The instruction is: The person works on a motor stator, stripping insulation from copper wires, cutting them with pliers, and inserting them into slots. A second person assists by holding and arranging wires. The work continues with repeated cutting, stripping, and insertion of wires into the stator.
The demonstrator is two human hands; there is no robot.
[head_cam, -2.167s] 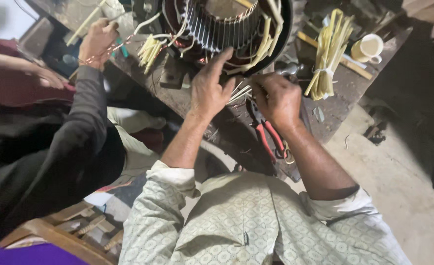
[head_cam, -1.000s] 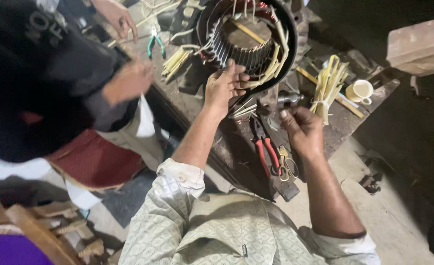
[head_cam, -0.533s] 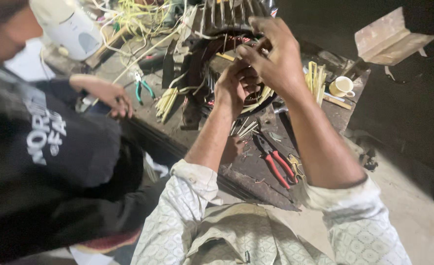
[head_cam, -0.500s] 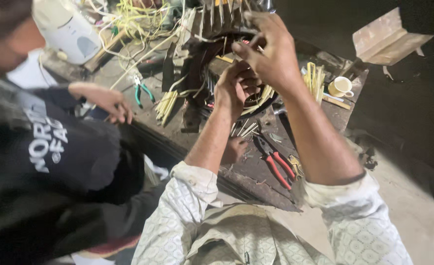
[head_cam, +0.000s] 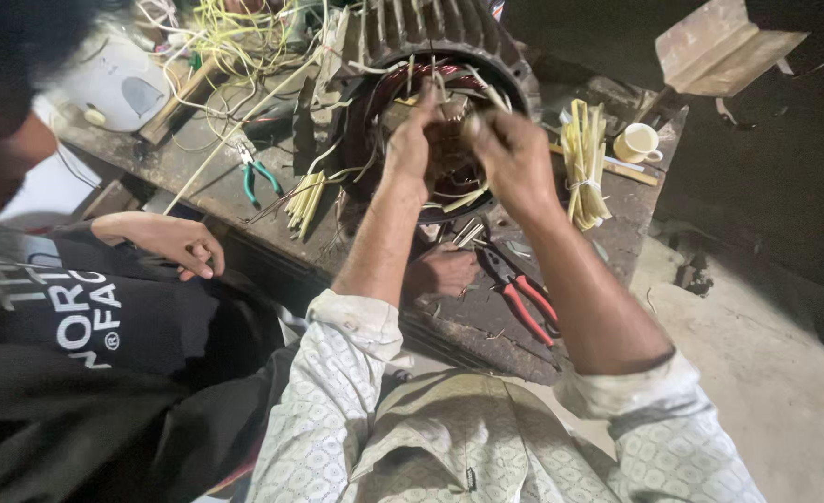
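Observation:
A ribbed grey motor stator [head_cam: 449,56] with copper windings lies on its side on the workbench [head_cam: 486,317], its open end facing me. Pale insulating strips [head_cam: 486,93] stick out of its slots. My left hand [head_cam: 412,140] reaches into the opening with its fingertips pinched on a strip at the upper rim. Just to the right, my right hand [head_cam: 514,154] is curled at the same rim, its fingers closed on another strip. Both forearms cross the bench's front half.
Red-handled pliers [head_cam: 524,298] lie under my right arm, and another hand [head_cam: 440,270] rests on the bench beside them. A co-worker in black sits at the left, one hand [head_cam: 179,244] on a knee. Also here: green pliers [head_cam: 258,172], a yellow strip bundle [head_cam: 584,163], a cup [head_cam: 637,142], a white jug [head_cam: 114,88].
My right hand has lifted off the bench near the red pliers and joined my left hand at the stator's rim. The co-worker's hand has left the bench and dropped to the knee.

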